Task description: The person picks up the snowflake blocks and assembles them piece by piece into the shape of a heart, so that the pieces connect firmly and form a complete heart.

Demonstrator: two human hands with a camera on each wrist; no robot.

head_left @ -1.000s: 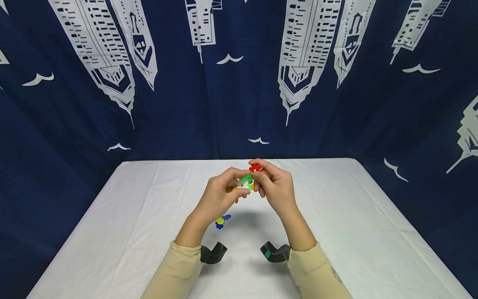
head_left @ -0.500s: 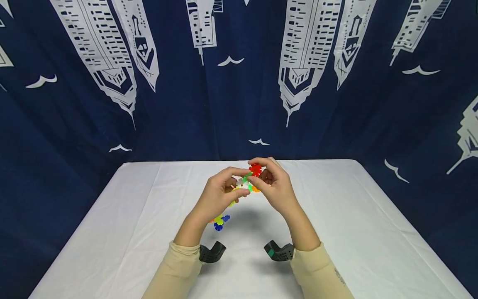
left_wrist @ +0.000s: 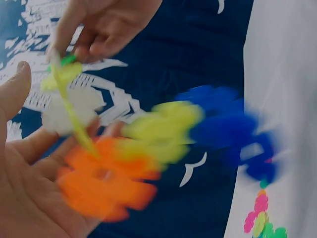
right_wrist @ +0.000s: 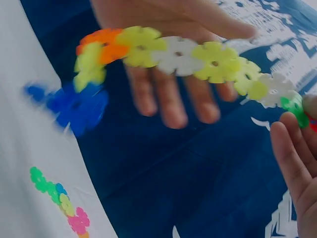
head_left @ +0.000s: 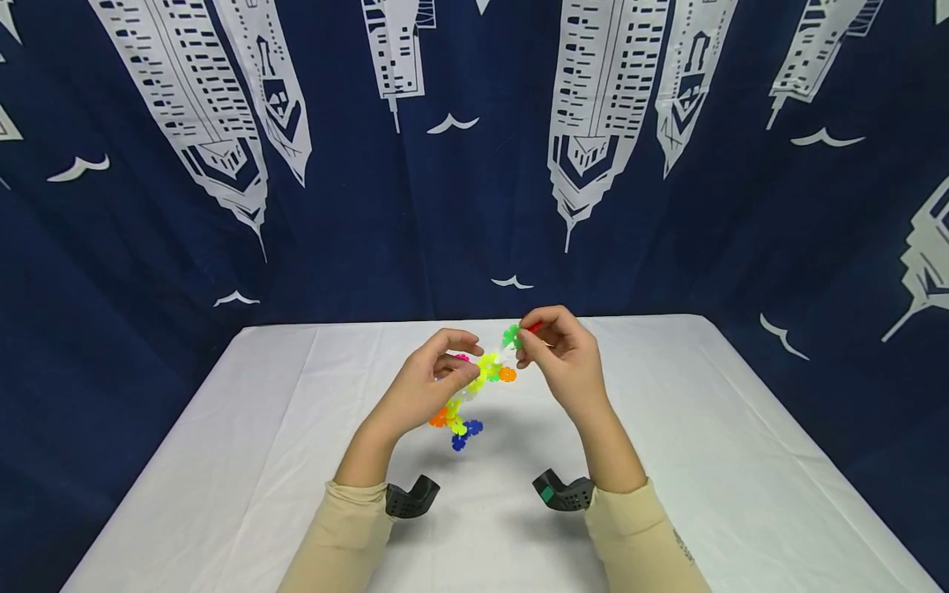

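Observation:
A chain of flower-shaped plastic linking pieces [right_wrist: 214, 63] hangs in the air, in white, yellow, orange and blue. My right hand [head_left: 567, 354] pinches its upper end by the green piece [head_left: 511, 336], where a red piece [head_left: 535, 327] partly shows between the fingers. Beside the chain is my left hand [head_left: 430, 383], its fingers spread and relaxed, not curled round any piece. In the left wrist view the orange piece [left_wrist: 106, 178] passes in front of the left palm; whether they touch I cannot tell. The blue pieces [right_wrist: 77, 106] dangle at the free end, blurred.
A second group of linked flower pieces, with pink [right_wrist: 78, 220] and green [right_wrist: 43, 181] ones, lies on the white-covered table [head_left: 667, 461]. An orange piece [head_left: 507, 375] shows between my hands. Behind the table hangs a dark blue curtain [head_left: 474, 206] with white buildings.
My left hand has let go of the chain and drawn slightly left. The right hand has moved a little right and up with the chain's green end, and more of the chain shows.

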